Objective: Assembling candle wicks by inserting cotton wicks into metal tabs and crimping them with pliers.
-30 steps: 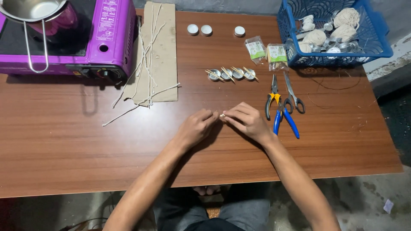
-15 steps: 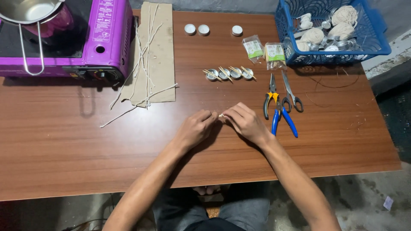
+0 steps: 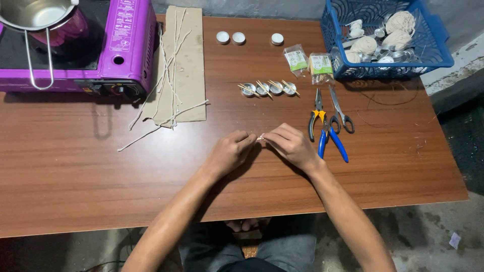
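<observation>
Dim, even overhead light; sharp focus.

purple stove (image 3: pixel 126 40) | steel pot (image 3: pixel 35 12) | blue basket (image 3: pixel 433 48) | pliers (image 3: pixel 317 118) | scissors (image 3: pixel 342 111) | cardboard (image 3: pixel 189 75)

Item: small pale piece pinched between the fingertips of both hands (image 3: pixel 260 137); too small to tell its exact shape or material.
Position: over the brown wooden table (image 3: pixel 101 181), near the middle of its front half, just left of the blue-handled pliers (image 3: pixel 330 140).
Left hand (image 3: pixel 229 153): fingers curled, thumb and forefinger closed on the left end of the piece; knuckles up, wrist low over the table.
Right hand (image 3: pixel 291 146): fingers curled, fingertips closed on the right end of the piece; back of the hand up.
Contact: fingertips of the two hands meet at the piece.
</observation>
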